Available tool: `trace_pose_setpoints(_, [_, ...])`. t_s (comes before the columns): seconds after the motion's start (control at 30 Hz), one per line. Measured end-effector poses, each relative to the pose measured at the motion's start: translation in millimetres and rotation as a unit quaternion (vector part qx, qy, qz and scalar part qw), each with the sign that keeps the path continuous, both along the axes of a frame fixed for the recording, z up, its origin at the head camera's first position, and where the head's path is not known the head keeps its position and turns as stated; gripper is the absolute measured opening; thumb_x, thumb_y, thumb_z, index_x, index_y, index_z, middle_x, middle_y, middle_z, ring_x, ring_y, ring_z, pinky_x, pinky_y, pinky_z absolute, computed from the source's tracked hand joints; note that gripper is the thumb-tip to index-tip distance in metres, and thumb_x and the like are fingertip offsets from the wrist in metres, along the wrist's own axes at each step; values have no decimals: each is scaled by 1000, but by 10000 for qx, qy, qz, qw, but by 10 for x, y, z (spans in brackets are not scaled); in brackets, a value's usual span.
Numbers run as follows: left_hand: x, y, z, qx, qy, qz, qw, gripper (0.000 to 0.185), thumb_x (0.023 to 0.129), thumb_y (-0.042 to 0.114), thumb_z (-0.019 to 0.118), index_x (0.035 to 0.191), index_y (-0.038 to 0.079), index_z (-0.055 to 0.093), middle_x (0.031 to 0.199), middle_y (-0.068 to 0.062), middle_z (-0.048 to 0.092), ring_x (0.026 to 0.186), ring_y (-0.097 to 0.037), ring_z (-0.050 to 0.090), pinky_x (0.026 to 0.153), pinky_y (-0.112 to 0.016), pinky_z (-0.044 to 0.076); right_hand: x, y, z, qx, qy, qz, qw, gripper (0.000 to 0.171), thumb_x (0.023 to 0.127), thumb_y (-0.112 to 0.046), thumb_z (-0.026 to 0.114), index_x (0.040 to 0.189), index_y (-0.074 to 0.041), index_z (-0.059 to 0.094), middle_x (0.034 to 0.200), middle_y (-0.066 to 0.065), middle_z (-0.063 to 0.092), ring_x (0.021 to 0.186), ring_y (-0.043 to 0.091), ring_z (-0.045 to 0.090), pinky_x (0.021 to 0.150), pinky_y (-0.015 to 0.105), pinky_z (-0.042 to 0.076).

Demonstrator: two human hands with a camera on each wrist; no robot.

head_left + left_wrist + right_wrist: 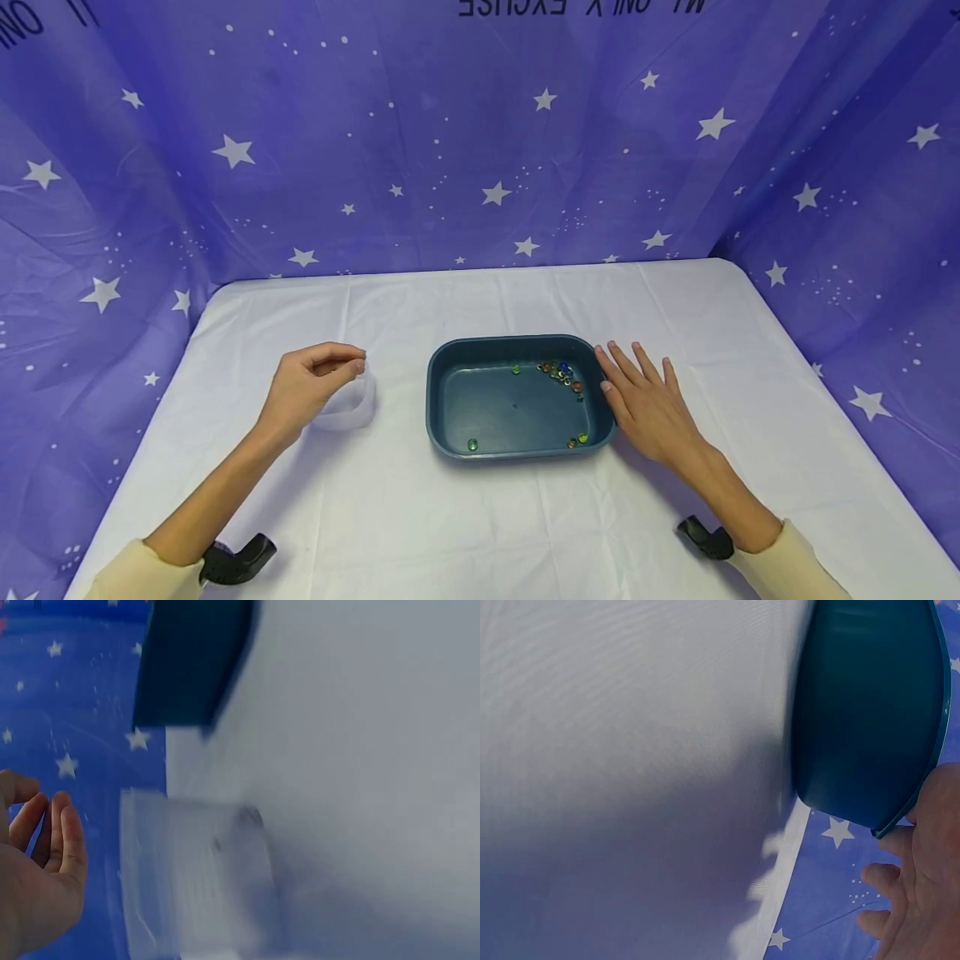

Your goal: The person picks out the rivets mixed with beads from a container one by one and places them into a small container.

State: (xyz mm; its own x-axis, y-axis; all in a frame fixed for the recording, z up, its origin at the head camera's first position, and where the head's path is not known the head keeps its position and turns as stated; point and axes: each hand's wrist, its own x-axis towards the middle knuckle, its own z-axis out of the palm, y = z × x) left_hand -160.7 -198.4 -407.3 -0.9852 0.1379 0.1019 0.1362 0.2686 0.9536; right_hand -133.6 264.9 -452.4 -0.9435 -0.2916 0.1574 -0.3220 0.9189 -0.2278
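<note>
You are holding your left hand point(303, 392) above the box point(347, 419) at the left, and the left wrist view is showing a gap between the hand and the box. The thumb and fingers are bending toward each other, their tips coming close together at the right; you cannot tell from these views whether a marble is sitting between them. The clear box is standing on the cloth point(450, 533), left of the tray point(495, 417) and well apart from it. A small dark shape is showing through its wall in the left wrist view, too blurred to name.

Your right hand point(656, 417) is touching the tray's right rim, its fingers lying straight and spread apart, clamping nothing.

The blue-green tray is resting flat at the middle of the table, holding the marbles point(564, 367). Most of them are clustering in the far right corner, blue, orange and green ones among them. One green marble is lying just left of that cluster, by the far wall; another is sitting in the near left corner, and two more are lying close together in the near right corner.

Behind the table and along both sides, a purple curtain point(427, 167) with white stars is hanging. You are wearing pale sleeves point(146, 575).
</note>
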Motion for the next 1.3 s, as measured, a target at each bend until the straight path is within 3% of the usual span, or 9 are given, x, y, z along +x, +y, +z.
trace_pose_setpoints(0.17, [-9,342,59,30,8,-446,9990,25,93,14,73,113,-1,72,106,-11,72,94,-14,70,82,-25,55,6,-5,3,-28,-27,10,10000,52,110,-34,36,158,-16,31,160,12,30,149,39,14,109,72,7])
trace_pose_setpoints(0.43, [-95,1033,58,510,-63,-1460,9879,25,91,4,71,115,-1,71,108,-11,72,98,-27,70,82,-30,57,-3,-10,14,5,2,8,10000,52,110,-34,36,158,-16,30,160,12,30,149,39,14,109,72,6])
trace_pose_setpoints(0.7, [-211,1667,-9,231,31,-2186,9755,24,92,11,72,115,6,73,107,-6,73,93,-14,69,81,-30,56,4,-11,17,-20,-31,-1,10000,52,109,-34,36,158,-16,31,160,12,30,149,39,13,109,73,7])
trace_pose_setpoints(0.87, [-251,2015,-89,-12,-71,-2328,9725,22,91,10,73,113,7,74,102,-2,73,88,-8,69,79,-25,55,3,-3,6,-14,-29,-11,10000,52,110,-35,34,158,-16,31,160,12,30,149,39,13,109,73,7])
trace_pose_setpoints(1.03, [-274,2305,-198,-232,-306,-2265,9733,21,91,8,72,112,4,75,94,2,74,82,-5,68,71,-22,54,14,15,-4,-26,62,10,10000,52,110,-35,35,158,-16,32,159,13,32,148,41,16,108,74,8])
trace_pose_setpoints(1.3, [-255,2550,-413,-161,-916,-2010,9752,19,89,3,74,107,-2,75,92,-2,75,80,-5,68,64,-18,50,4,24,-8,3,80,67,9999,52,110,-35,35,158,-16,31,159,13,32,148,40,16,107,74,10])
